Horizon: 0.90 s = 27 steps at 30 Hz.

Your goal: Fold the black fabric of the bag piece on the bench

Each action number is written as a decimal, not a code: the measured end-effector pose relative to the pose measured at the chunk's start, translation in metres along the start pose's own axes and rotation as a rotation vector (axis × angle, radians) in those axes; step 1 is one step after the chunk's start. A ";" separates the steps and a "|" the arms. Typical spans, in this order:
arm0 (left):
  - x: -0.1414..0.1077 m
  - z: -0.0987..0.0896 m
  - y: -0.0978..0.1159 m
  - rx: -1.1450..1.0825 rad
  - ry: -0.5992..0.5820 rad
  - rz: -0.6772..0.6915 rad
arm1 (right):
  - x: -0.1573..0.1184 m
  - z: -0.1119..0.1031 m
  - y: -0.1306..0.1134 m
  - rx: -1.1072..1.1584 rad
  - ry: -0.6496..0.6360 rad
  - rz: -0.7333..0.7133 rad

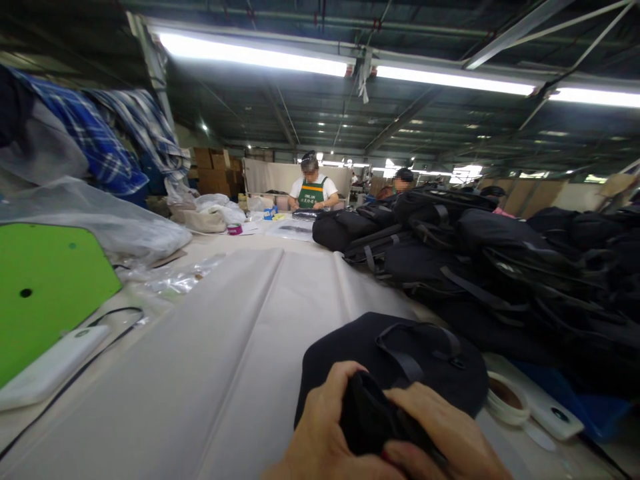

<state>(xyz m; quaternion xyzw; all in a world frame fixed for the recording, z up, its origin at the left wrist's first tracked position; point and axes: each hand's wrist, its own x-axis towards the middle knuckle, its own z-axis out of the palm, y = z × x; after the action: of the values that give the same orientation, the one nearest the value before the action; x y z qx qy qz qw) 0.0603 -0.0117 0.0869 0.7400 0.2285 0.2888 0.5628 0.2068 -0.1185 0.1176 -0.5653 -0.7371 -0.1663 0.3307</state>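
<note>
Head view, left hand [320, 433] and right hand [440, 433] both clenched on a black fabric piece [367, 417], just beyond them a black bag [400, 353] on the cloth-covered bench [225, 347], tape roll [505, 397] just right of them

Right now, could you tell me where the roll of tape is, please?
In the head view, the roll of tape lies low on the right of the table, touching the black backpack's right edge, with a white power bank just beyond it.

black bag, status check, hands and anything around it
Left hand and right hand both gripping black bag at near edge. Bag lies on cloth-covered table. Tape roll close right.
</note>
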 end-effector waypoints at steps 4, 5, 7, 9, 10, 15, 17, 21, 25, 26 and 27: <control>0.007 -0.002 0.007 -0.004 0.053 -0.015 | 0.007 -0.010 0.002 0.244 -0.040 0.021; 0.008 -0.002 0.007 -0.027 0.054 -0.025 | 0.008 -0.011 0.002 0.284 -0.029 0.009; 0.010 -0.002 0.006 -0.097 0.031 -0.054 | 0.010 -0.014 0.001 0.302 -0.025 0.001; 0.010 -0.002 0.004 -0.154 0.017 -0.053 | 0.013 -0.016 -0.002 0.262 -0.037 0.011; 0.010 -0.003 0.003 -0.170 0.020 -0.044 | 0.016 -0.017 -0.003 0.229 -0.050 0.016; 0.007 -0.006 0.001 -0.284 -0.006 0.017 | 0.028 -0.023 -0.011 0.066 -0.233 -0.001; 0.006 -0.008 0.002 -0.307 -0.018 0.003 | 0.032 -0.026 -0.014 0.032 -0.310 0.020; 0.005 -0.010 0.006 -0.213 -0.010 -0.034 | 0.036 -0.033 -0.017 0.045 -0.388 0.064; 0.004 -0.011 0.007 -0.151 -0.020 -0.074 | 0.038 -0.039 -0.012 0.040 -0.472 0.057; 0.004 -0.011 0.007 -0.152 -0.019 -0.073 | 0.037 -0.040 -0.010 0.038 -0.492 0.042; 0.004 -0.011 0.007 -0.155 -0.018 -0.065 | 0.036 -0.041 -0.008 0.040 -0.504 0.023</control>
<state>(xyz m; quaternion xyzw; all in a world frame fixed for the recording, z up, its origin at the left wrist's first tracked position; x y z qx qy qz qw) 0.0554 -0.0035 0.0966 0.6890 0.2243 0.2808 0.6293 0.2059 -0.1207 0.1723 -0.5906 -0.7930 -0.0016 0.1494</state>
